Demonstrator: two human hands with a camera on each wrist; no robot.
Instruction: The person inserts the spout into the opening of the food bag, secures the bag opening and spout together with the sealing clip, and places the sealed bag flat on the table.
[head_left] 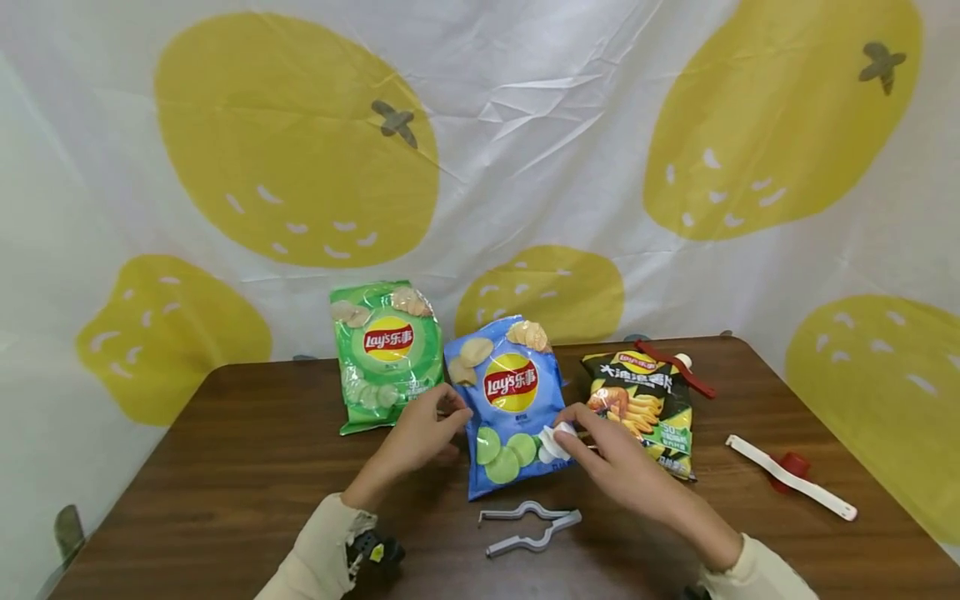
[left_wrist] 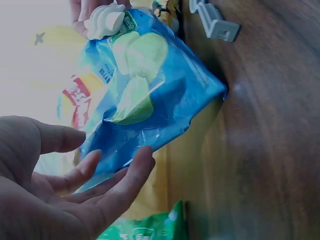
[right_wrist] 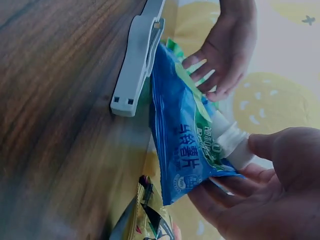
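A blue bag of potato chips [head_left: 517, 425] stands tilted back at the middle of the table, its front facing me. My left hand [head_left: 420, 425] is at its left edge, fingers [left_wrist: 137, 170] loosely spread and fingertips close beside the bag. At the lower right corner, my right hand [head_left: 618, 458] pinches a white ridged cap [right_wrist: 232, 145] between thumb and fingers, against the bag's front. Some right fingers go behind the bag's edge, partly hidden. Just in front of the bag lies a grey bag clip [head_left: 532, 529], its arms spread apart.
A green chip bag [head_left: 390, 367] stands at the back left. On the right lies a black chip bag [head_left: 637, 408] with a red clip [head_left: 697, 379] with a white cap at its top. Farther right is a white clip [head_left: 817, 496] with a red cap [head_left: 791, 471]. A fruit-print cloth [head_left: 525, 167] hangs behind.
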